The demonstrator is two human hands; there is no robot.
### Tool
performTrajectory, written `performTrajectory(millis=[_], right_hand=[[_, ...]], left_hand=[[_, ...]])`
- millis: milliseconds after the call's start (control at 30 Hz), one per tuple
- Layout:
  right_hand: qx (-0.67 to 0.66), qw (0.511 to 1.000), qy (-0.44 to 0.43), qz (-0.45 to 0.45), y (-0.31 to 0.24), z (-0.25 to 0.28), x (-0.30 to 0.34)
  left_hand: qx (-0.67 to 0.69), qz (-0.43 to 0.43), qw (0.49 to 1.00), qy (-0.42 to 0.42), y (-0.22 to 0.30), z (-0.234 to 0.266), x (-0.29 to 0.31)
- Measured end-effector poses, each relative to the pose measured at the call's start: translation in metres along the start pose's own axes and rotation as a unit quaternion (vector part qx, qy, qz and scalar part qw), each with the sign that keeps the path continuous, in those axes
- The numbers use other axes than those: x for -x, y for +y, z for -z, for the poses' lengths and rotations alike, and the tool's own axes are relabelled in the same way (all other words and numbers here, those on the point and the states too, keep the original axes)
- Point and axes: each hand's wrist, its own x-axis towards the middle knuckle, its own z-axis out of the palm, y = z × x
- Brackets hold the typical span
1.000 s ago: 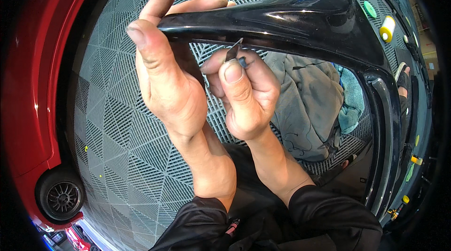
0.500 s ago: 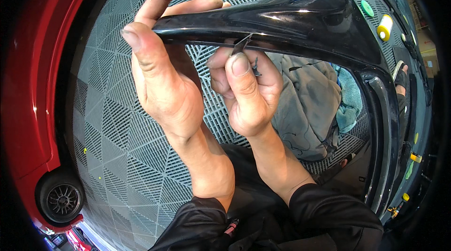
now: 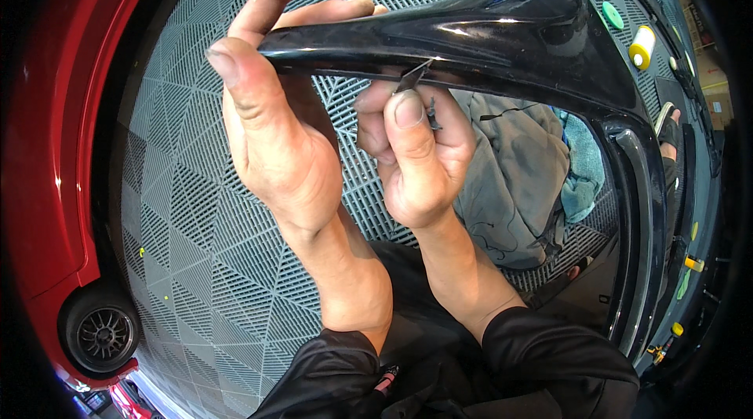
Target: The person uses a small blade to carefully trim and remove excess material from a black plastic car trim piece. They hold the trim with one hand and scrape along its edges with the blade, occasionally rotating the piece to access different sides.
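Note:
A long glossy black car trim panel (image 3: 502,39) stretches across the upper middle and bends downward at the right. My left hand (image 3: 274,125) cradles its narrow left end, thumb in front and fingers behind. Just under the panel's lower edge, my right hand (image 3: 427,145) pinches a small pointed blade (image 3: 413,78) between thumb and fingers. The blade's tip touches or nearly touches the panel's edge. A curled dark scrap (image 3: 433,115) sticks out between my right fingers; what it is made of I cannot make out.
Grey cloth (image 3: 510,176) and a teal towel (image 3: 584,164) lie below the panel. At right are a yellow bottle (image 3: 642,48), a green disc (image 3: 612,15) and another person's sandalled foot (image 3: 669,133). A red car (image 3: 55,145) stands left on the grey grid floor (image 3: 204,207).
My right hand and the blade have shifted slightly right along the panel's lower edge. My left hand keeps its grip, with only a tiny shift right.

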Motion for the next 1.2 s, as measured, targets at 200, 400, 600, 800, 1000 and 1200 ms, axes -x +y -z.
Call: performTrajectory(millis=[200,400,600,800,1000,1200], right_hand=[[-0.005,1.000,-0.012,-0.006,-0.001,0.004,0.000],[-0.013,1.000,0.006,-0.002,0.001,0.004,0.001],[-0.044,0.999,-0.003,0.001,0.001,0.008,0.000],[-0.017,1.000,-0.008,-0.009,0.000,0.011,0.002],[-0.049,0.999,-0.015,0.004,0.002,0.014,-0.001],[-0.034,0.999,-0.006,-0.019,-0.002,0.015,0.001]], left_hand=[[-0.043,-0.005,0.999,-0.003,0.001,0.005,-0.001],[-0.054,-0.017,0.998,-0.033,0.001,0.006,-0.003],[-0.020,-0.011,1.000,-0.003,-0.003,0.003,0.000],[-0.124,0.002,0.992,-0.005,0.002,0.008,-0.005],[-0.016,-0.010,1.000,-0.023,-0.002,0.007,-0.003],[-0.187,0.007,0.982,-0.005,0.002,0.022,-0.003]])
